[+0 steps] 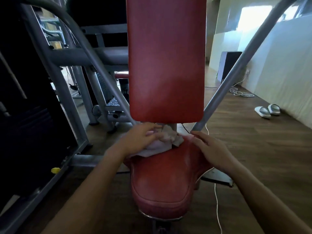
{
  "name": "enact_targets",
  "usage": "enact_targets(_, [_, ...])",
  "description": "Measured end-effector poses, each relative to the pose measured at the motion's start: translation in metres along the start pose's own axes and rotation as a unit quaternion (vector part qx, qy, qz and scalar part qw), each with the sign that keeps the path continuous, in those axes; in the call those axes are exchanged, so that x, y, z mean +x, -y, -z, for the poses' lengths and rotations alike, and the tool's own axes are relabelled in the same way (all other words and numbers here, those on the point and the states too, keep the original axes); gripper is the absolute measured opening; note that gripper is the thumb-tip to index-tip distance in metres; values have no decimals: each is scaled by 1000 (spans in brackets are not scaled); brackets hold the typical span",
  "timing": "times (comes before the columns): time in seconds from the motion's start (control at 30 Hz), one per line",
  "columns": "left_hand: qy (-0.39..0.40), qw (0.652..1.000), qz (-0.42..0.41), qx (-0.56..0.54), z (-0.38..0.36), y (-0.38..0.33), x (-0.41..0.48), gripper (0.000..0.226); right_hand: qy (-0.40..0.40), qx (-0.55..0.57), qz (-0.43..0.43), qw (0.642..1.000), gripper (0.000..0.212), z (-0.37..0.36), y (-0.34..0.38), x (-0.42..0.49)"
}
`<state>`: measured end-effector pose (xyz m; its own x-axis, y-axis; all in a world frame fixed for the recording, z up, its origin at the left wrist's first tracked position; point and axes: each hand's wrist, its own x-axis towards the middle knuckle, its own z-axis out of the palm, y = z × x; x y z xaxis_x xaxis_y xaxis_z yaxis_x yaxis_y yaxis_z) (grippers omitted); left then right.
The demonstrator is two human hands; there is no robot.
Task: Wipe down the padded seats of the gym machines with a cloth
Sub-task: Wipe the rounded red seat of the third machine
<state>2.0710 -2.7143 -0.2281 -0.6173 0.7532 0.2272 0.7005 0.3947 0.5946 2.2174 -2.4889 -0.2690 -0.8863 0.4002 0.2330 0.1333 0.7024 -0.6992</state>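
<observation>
A red padded seat (162, 179) fills the lower middle of the head view, with a tall red back pad (166, 61) standing upright behind it. A crumpled white cloth (162, 142) lies at the seat's rear edge, just under the back pad. My left hand (140, 141) presses down on the cloth, fingers curled over it. My right hand (209, 149) rests flat on the seat's right rear side, fingers spread, holding nothing. The cloth's left part is hidden under my left hand.
Grey steel frame tubes (239, 65) rise on both sides of the seat. A dark weight stack (25, 115) stands at left. White slippers (268, 110), a coiled cord (239, 93) and a black speaker box (231, 65) sit on the wooden floor at right. A white cable (217, 208) runs beside the seat.
</observation>
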Motion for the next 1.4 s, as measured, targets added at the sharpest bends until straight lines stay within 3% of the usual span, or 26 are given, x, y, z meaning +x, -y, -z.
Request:
enact_targets(0.03, [-34,998,42,19,6,7,-8,40,10,4,3,1000,38,2,-2,0])
enact_targets(0.1, [-19,988,123,87,9,19,-26,44,22,6,11,1000,39,2,-2,2])
enact_targets(0.17, [-5,989,125,83,-1,21,-37,44,18,2,38,999,44,-1,7,5])
enact_targets(0.27, [-10,999,43,-14,-16,6,-43,34,110,23,98,989,44,-9,28,13])
enact_targets(0.37, [-42,984,77,-153,-17,0,-44,27,190,-41,138,971,49,-17,37,19])
enact_targets(0.43, [-138,965,115,-189,-14,7,-48,29,185,-64,133,972,45,-10,38,21])
enact_targets(0.5, [-176,961,130,-171,-15,17,-49,32,146,-79,131,977,36,-5,35,18])
enact_targets(0.57, [-164,972,122,-115,-20,21,-50,27,88,-111,132,981,37,-7,32,16])
enact_targets(0.63, [-153,982,94,-61,-25,18,-49,37,32,-126,117,985,34,-17,31,15])
enact_targets(0.77, [-145,986,84,-14,-30,25,-46,32,-20,-76,111,991,35,-38,28,14])
enact_targets(0.97, [-154,983,101,-21,-39,25,-68,53,67,-136,152,977,74,-35,30,22])
enact_targets(1.07, [-148,980,130,-34,-34,32,-70,54,105,-136,127,977,85,-41,38,31])
enact_targets(1.23, [-145,976,154,-57,-24,40,-68,43,83,-143,85,983,64,-46,54,36])
enact_targets(1.4, [-89,973,210,-26,-9,26,-65,52,101,-154,36,982,55,-36,75,27])
